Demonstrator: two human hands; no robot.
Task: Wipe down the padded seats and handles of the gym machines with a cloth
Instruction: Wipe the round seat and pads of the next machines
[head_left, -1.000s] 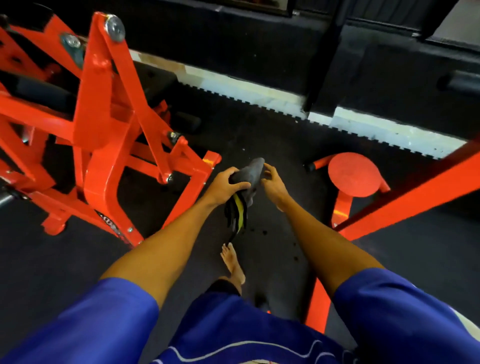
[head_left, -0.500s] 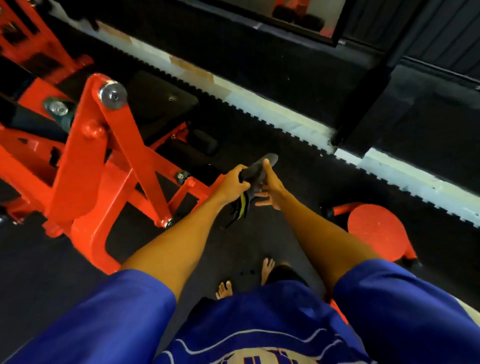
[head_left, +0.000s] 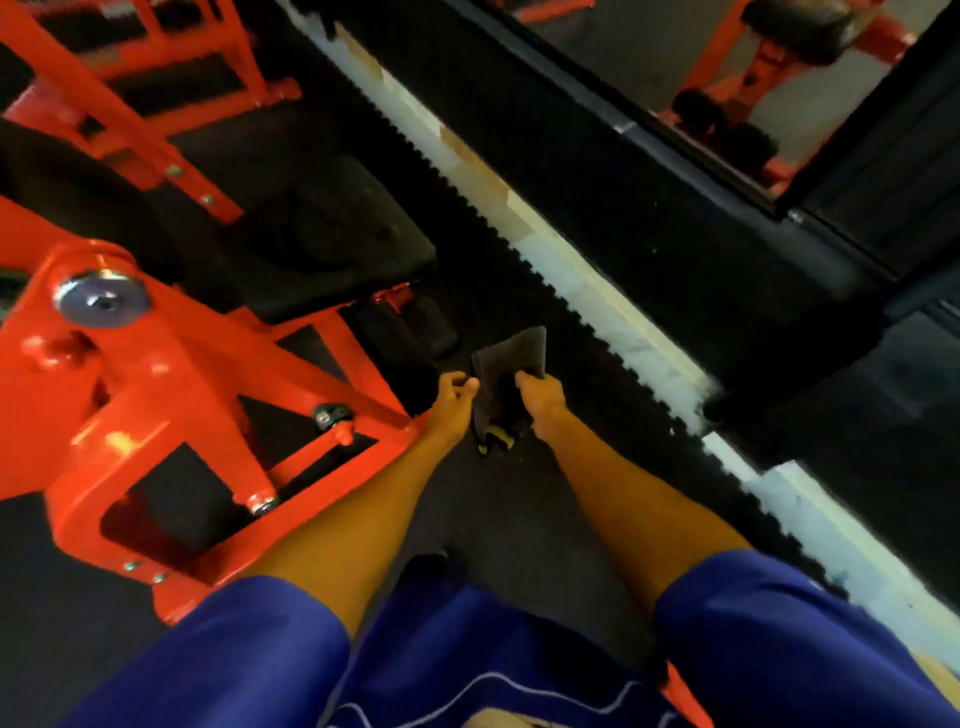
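Head view. Since the earlier frame the view has swung in toward the orange machine frame (head_left: 156, 395). The black padded seat (head_left: 337, 234) now fills the upper left, and the round orange disc on the right has gone out of sight. The left hand's full grip on the cloth has loosened.

- Cloth (head_left: 511, 364): dark grey, held in the air over the floor mat (head_left: 498, 509), upper edge standing up, a yellow-and-black part hanging below the hands.
- Right hand (head_left: 540, 402): thumb laid over the cloth's right side, fingers curled behind it, gripping.
- Left hand (head_left: 452, 402): fingers curled, tips touching the cloth's left edge. Whether it pinches the cloth or only touches it cannot be told.
- The seat lies ahead and to the left of both hands, apart from the cloth, its near right corner toward them. Its length seems to run away up-left, though blur makes this uncertain.
- Dark roller pads (head_left: 431, 325) sit just below that corner, nearer the cloth than the seat is.

Judgement: the left hand is nearer the seat, but the right holds the cloth and would reach forward and left across to it.
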